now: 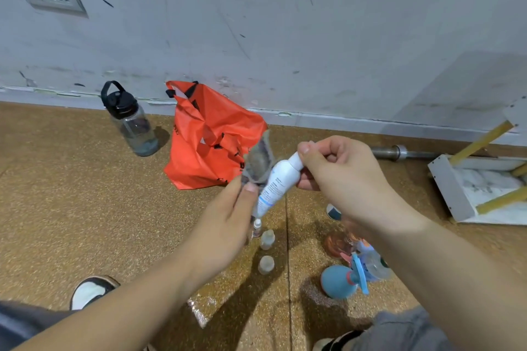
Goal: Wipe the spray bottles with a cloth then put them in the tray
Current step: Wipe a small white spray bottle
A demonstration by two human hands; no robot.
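Observation:
My right hand (339, 168) grips the cap end of a white spray bottle (278, 182), which is tilted in the air above the floor. My left hand (228, 219) pinches a grey cloth (258, 162) against the bottle's left side. Below on the floor stand two small clear bottles (267, 239) (266, 264) and a thin one (257, 227). A blue spray bottle (339, 282) lies on its side at the lower right, next to other bottles (368, 259) partly hidden by my right forearm. The tray cannot be made out for certain.
An orange bag (211, 137) lies by the wall, with a dark water bottle (129, 120) to its left. An overturned white stool (482, 185) and a metal bar (399, 152) are at the right. My shoes (91, 291) and knees frame the bottom.

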